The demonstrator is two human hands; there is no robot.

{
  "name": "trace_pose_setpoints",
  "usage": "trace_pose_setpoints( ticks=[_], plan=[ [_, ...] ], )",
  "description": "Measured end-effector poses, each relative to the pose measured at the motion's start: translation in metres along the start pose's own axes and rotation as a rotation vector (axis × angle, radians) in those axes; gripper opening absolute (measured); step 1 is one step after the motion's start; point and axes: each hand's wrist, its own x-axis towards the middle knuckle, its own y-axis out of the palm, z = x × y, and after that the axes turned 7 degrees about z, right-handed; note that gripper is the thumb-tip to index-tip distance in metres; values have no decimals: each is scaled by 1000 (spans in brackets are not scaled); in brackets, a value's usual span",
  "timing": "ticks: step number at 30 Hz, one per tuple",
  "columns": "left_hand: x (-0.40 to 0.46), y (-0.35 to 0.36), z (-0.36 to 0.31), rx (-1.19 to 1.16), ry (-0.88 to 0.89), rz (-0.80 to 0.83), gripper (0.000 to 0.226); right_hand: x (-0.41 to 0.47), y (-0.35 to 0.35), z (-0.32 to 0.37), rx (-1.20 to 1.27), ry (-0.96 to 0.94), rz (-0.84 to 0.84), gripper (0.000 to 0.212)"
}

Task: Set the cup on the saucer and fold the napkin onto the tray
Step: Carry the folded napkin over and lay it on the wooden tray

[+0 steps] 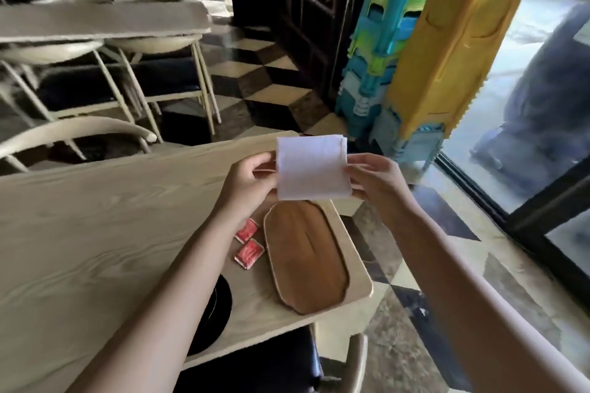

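A white napkin [310, 167], folded to a near square, hangs in the air above the far end of the brown wooden tray [303, 255]. My left hand [252, 179] pinches its left edge and my right hand [373, 179] pinches its right edge. The oblong tray lies bare on the pale wooden table [95, 233], near the table's right edge. A black round saucer [220, 306] shows partly under my left forearm, near the front edge. No cup is in view.
Two red sachets [249, 244] lie just left of the tray. A dark chair seat [281, 360] sits below the table's front edge. Pale chairs [111, 73] and tables stand behind, stacked blue and yellow stools [431, 51] at the right, by a glass door.
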Motion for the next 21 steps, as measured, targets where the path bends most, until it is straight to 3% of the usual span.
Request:
trace_pose_setpoints(
  ticks=[9, 19, 21],
  plan=[
    [70, 19, 86, 63, -222, -269, 47, 118, 5, -83, -61, 102, 193, 16],
    [68, 54, 194, 162, -297, -262, 21, 134, 12, -199, -276, 231, 179, 29],
    [62, 58, 202, 216, -306, -294, 34, 130, 14, -211, -352, 201, 177, 27]
  ],
)
